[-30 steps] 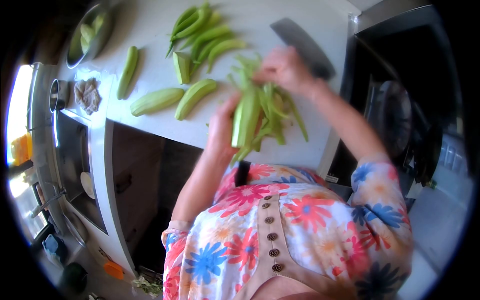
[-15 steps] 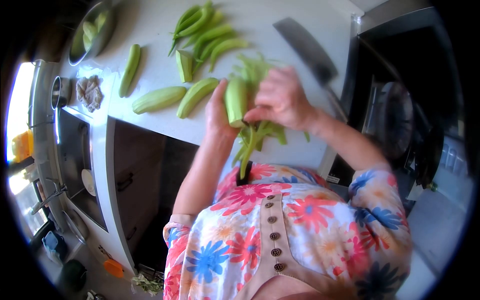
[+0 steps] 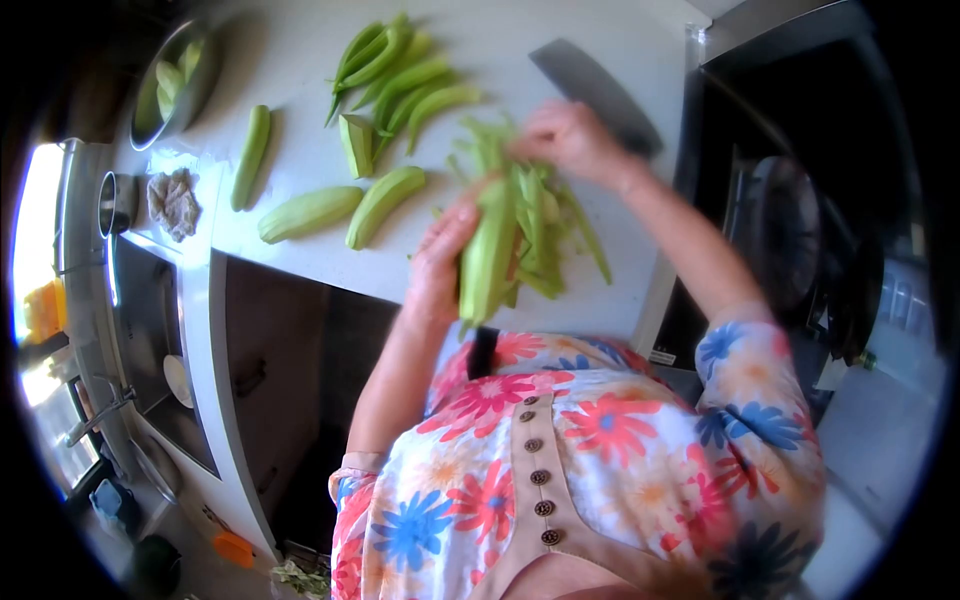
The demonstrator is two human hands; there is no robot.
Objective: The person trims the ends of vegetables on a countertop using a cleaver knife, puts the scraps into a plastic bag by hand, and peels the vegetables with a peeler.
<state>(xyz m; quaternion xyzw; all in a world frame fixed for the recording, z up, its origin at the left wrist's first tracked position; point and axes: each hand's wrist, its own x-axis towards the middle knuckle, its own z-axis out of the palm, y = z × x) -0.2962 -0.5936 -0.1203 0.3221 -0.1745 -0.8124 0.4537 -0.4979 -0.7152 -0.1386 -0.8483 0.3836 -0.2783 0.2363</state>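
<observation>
My left hand [image 3: 442, 258] is wrapped round a pale green zucchini [image 3: 485, 262], which points away from my body over the counter. Near its far end is my right hand [image 3: 568, 138], closed and blurred by motion; whatever it grips is hidden. Under and beside the zucchini lies a loose pile of green peel strips [image 3: 542, 235]. To the left rest two more pale zucchini: a straight one [image 3: 310, 213] and a curved one [image 3: 385, 206].
A cleaver [image 3: 598, 92] lies beyond my right hand. Long green peppers [image 3: 385, 60], a cut zucchini piece [image 3: 355, 145] and a slim green vegetable [image 3: 250, 157] lie on the counter [image 3: 280, 60]. Left are a bowl with pieces [image 3: 200, 105], a crumpled cloth [image 3: 174, 204] and a sink.
My right hand has moved from the zucchini's near end to its far end. The zucchini has shifted a little nearer my body, and the long strip hanging at its near end no longer shows there.
</observation>
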